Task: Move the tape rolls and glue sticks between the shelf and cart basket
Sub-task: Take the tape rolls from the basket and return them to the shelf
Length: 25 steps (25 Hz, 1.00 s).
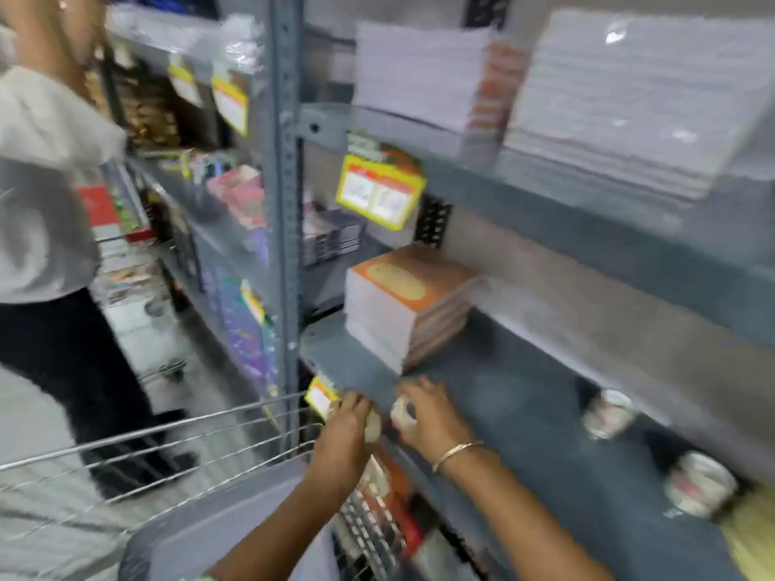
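Both hands meet at the front lip of the grey shelf (524,396), directly above the wire cart basket (176,438), likely so each roll has only a short way to travel. The left hand (346,421) has its fingers clamped on a tape roll (372,427); the right hand (432,408) grips a second roll (403,413). Two further tape rolls (608,413) rest deeper on the shelf. The basket's contents are too blurred to identify; no glue sticks are discernible.
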Motion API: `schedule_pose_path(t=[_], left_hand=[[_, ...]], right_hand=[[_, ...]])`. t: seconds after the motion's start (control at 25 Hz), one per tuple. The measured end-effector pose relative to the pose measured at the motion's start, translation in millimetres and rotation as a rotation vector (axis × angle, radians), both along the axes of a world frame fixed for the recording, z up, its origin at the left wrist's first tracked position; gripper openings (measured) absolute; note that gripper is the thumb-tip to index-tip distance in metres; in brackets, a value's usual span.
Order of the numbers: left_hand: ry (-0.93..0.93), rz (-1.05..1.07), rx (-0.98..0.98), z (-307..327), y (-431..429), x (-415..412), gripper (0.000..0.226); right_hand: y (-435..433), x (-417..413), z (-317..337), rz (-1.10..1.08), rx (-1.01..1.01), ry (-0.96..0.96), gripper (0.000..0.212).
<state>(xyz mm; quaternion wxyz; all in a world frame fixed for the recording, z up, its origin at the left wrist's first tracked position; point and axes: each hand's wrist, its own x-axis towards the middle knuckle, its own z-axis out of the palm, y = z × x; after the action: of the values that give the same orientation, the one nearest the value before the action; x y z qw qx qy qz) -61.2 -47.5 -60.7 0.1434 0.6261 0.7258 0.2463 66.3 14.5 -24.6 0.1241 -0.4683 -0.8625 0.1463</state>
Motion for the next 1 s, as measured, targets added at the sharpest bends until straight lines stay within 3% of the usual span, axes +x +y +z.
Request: schedule_pose_path(t=[0.12, 0.28, 0.52, 0.6, 0.72, 0.84, 1.0], left_hand=[[0.145, -0.284, -0.129, 31.9, 41.8, 93.1, 0.043], [0.307, -0.498, -0.206, 30.5, 70.4, 194.9, 0.037], [0.306, -0.584, -0.205, 16.1, 76.3, 248.1, 0.033], [0.231, -0.640, -0.200, 14.6, 77.0, 242.0, 0.044], [0.154, -0.592, -0.225, 13.2, 77.0, 227.1, 0.082], [0.091, -0.382, -0.155, 3.2, 80.7, 209.8, 0.067], [0.174, -0.327, -0.131, -25.4, 81.0, 186.8, 0.060]], right_hand=[[15.7, 114.5, 28.2, -0.252, -0.037, -0.151, 0.031], [10.5, 220.2, 10.4, -0.465, -0.093, -0.263, 0.036], [-0.5, 255.4, -20.4, -0.461, -0.138, -0.413, 0.061], [-3.0, 255.9, -19.7, -0.463, -0.155, -0.397, 0.069], [-2.7, 258.2, -14.9, -0.472, -0.201, -0.335, 0.082], [-0.8, 258.5, -11.3, -0.458, -0.240, -0.359, 0.073], [-0.1, 253.4, -8.0, -0.394, -0.192, -0.419, 0.039]])
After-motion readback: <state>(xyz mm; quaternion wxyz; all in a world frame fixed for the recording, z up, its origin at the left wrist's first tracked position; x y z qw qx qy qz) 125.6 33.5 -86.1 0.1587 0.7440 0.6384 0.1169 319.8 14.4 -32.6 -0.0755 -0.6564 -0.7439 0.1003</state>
